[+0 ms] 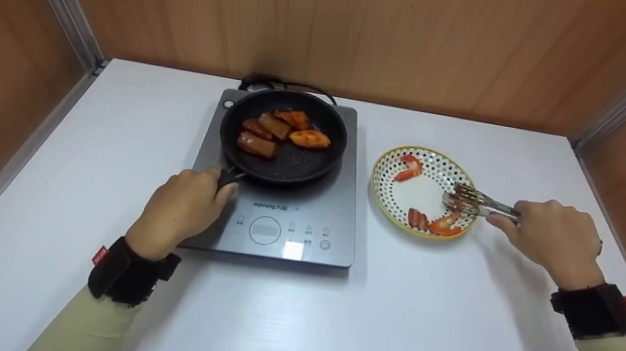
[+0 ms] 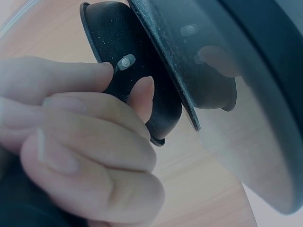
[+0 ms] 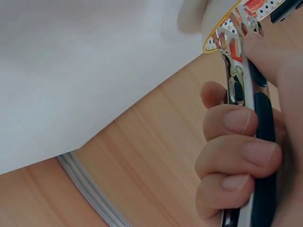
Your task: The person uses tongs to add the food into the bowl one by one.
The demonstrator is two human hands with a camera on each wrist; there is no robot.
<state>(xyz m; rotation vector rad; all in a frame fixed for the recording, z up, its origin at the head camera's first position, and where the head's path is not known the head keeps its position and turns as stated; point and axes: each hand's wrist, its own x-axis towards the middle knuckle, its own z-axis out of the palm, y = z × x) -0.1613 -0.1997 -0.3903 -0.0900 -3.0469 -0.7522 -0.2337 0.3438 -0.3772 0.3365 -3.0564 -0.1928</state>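
Tongs [image 1: 477, 202] — slim, metal, black-gripped

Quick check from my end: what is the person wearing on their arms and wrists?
Both forearms are covered by pale yellowish-beige sleeves. Each wrist carries a black strap with a small red tag: one behind the left hand, one behind the right hand. The hands are bare, no gloves. No cables show on either arm.

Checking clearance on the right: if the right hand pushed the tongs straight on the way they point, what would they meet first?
Probably the red food pieces on the dotted plate, where the tongs tips already sit.
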